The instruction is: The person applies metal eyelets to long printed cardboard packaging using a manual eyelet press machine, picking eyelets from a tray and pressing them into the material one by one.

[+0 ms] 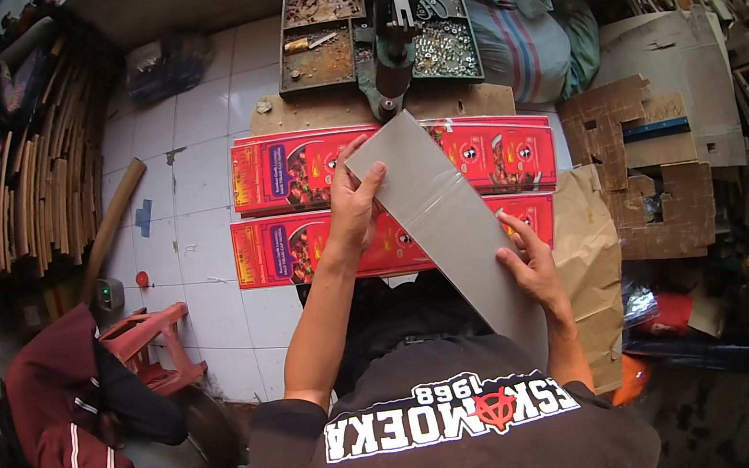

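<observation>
A long grey cardboard panel (pixel 448 208) is held slantwise in front of me, its plain side up. My left hand (pixel 353 206) grips its upper left edge, thumb on top and fingers underneath. On the right edge, lower down, my right hand (pixel 530 261) is closed with its thumb over the board. The panel's far corner reaches the foot of a dark metal hand press (pixel 392 57). Beneath it lie two rows of red printed cardboard sheets, a far stack (pixel 518 154) and a near stack (pixel 303 245), both partly covered by the panel.
Behind the press, a compartment tray (pixel 318 68) holds small metal rings, with scissors (pixel 428 5) on it. Brown paper (pixel 583 270) and cut cardboard (pixel 679 198) lie right. At left are a red stool (pixel 153 340), stacked cardboard (pixel 44 157) and a person in a maroon sleeve (pixel 61 407).
</observation>
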